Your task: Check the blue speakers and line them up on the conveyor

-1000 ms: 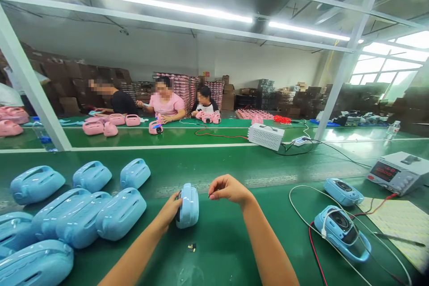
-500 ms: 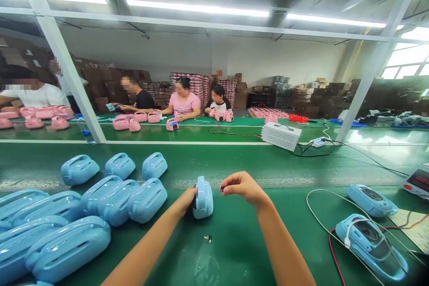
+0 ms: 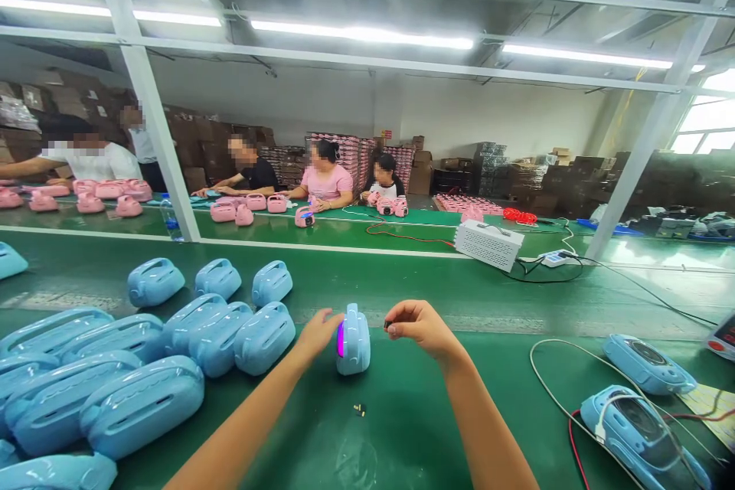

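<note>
My left hand (image 3: 318, 331) steadies the upright blue speaker (image 3: 353, 338), fingers loose against its lit face; right of it, my right hand (image 3: 416, 323) pinches a small dark part (image 3: 388, 325), ready.

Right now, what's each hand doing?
Left hand: open, fingers against the upright blue speaker.
Right hand: shut, pinching a tiny dark part.

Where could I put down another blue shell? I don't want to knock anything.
Bare green table lies between the forearms, apart from one small dark part. Another open strip runs between the upright blue speaker and the white box. The left is crowded with blue shells; cables and wired speakers fill the right.
</note>
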A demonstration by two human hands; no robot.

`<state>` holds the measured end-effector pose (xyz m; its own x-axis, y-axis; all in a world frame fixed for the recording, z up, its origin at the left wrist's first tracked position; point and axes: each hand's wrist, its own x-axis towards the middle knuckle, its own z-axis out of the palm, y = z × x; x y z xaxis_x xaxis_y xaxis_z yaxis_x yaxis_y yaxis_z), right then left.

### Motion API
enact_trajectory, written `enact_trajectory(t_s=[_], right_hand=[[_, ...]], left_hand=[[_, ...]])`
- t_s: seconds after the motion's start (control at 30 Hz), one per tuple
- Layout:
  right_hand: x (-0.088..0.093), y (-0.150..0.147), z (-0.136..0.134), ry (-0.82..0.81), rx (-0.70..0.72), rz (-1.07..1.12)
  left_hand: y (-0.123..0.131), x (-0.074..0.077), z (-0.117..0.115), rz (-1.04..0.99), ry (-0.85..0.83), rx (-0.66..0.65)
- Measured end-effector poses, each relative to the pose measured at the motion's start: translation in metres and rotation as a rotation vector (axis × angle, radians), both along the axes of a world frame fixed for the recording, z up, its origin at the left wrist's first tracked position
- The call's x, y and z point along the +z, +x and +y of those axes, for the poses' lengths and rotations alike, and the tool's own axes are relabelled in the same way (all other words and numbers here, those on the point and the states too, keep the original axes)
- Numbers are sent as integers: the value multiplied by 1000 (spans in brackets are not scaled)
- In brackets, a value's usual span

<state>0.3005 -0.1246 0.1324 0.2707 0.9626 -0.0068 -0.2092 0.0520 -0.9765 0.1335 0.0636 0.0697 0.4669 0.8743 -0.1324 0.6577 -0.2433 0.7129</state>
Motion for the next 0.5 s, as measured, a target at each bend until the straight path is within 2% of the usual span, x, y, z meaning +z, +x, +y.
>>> enact_trajectory(t_s=[0.1,0.17,0.23,0.33,0.43,0.5], right_hand=[[1,0,-2,9,-8,-4],[1,-1,-2,12,-7,-4],[0,-3,0,6,0,-9],[0,-7,3,-13,1,-24],[1,-12,6,-24,-13,-36],[2,-16,6,-27,-15,-41]], left_hand=[[-40,30,17,122,504,116],[-71,46,32,293,710,273],[-99,55,48,457,749,309],[-123,58,66,614,719,174],[-125,49,77,626,650,-10],[-118,37,81,583,559,-138]])
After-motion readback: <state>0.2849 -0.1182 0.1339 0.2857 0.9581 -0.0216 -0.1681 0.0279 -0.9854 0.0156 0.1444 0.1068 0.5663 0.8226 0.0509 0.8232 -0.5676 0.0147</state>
